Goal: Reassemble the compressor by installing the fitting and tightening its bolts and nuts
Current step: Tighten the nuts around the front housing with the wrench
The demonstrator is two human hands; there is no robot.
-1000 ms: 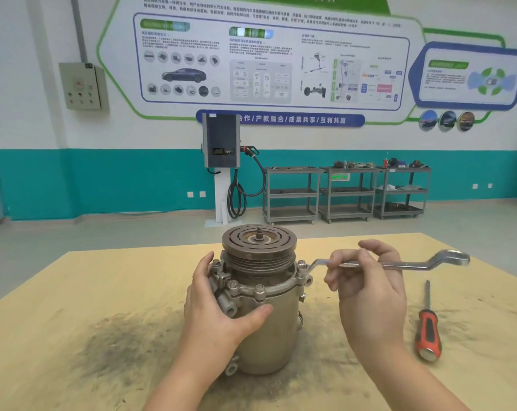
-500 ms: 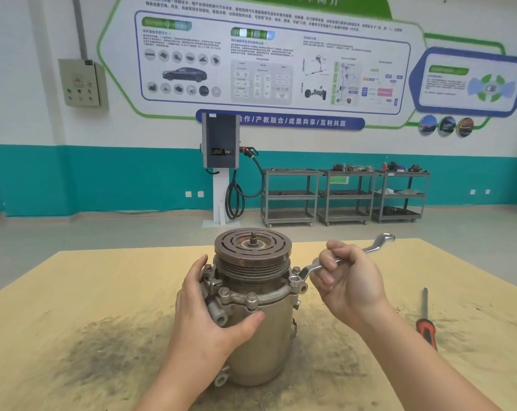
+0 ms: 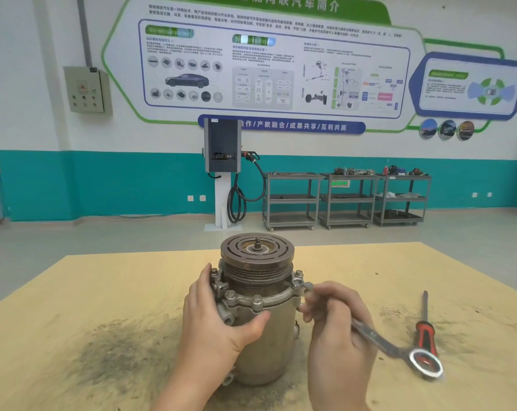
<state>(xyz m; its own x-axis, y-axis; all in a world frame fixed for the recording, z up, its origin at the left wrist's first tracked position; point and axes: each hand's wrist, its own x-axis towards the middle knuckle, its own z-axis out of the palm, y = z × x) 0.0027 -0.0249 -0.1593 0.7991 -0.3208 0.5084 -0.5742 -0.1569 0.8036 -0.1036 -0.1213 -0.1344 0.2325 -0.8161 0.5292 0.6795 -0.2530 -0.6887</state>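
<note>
Right hand [image 3: 337, 324] grip curled round wrench [image 3: 378, 341] shank, near end at bolt [image 3: 298, 281] on right of flange, far ring end low toward screwdriver [image 3: 426, 327]. Left hand [image 3: 218, 315] wraps compressor [image 3: 263, 321] body, thumb under flange. Risk: wrench slips off bolt if seated shallow or pulled off-axis, rounding head; compressor may tip if left hold loosens. Compressor upright mid table [image 3: 103, 292], grimy grey metal, rusty grooved pulley on top, bolts ringing flange
</note>
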